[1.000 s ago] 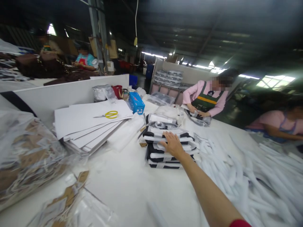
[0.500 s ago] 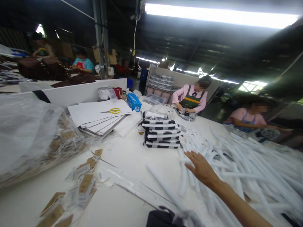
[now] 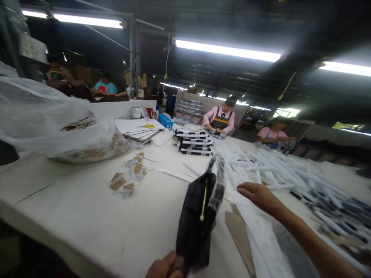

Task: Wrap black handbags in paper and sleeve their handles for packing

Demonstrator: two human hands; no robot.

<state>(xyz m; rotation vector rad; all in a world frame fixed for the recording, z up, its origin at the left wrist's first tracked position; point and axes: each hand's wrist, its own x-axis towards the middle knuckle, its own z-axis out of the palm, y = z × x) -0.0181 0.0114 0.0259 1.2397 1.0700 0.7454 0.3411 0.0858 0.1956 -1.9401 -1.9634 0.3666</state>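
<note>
A black zippered bag (image 3: 193,216) stands tilted in front of me, its gold zipper running along the top and its handle wrapped in clear plastic. My left hand (image 3: 166,266) is closed around the bag's near end at the bottom of the view, slightly blurred. To the right of the bag, my right hand (image 3: 257,196) reaches over the table with fingers stretched out and nothing in them. Beneath and beyond it lie many white tube-like strips (image 3: 269,170). A brown paper piece (image 3: 239,235) lies between the bag and my right forearm.
Striped black-and-white packed bundles (image 3: 195,143) are stacked ahead. Brown tags (image 3: 127,179) lie left of centre, near a large clear plastic sack (image 3: 58,119). Yellow scissors (image 3: 148,126) rest on white sheets (image 3: 127,125) beside a blue box (image 3: 165,121). Co-workers (image 3: 220,119) work beyond the table.
The view has swung right and pulled back. The black bag, only partly visible at the bottom edge before, is now raised in my left hand. My right hand stays outstretched over the strips' near side.
</note>
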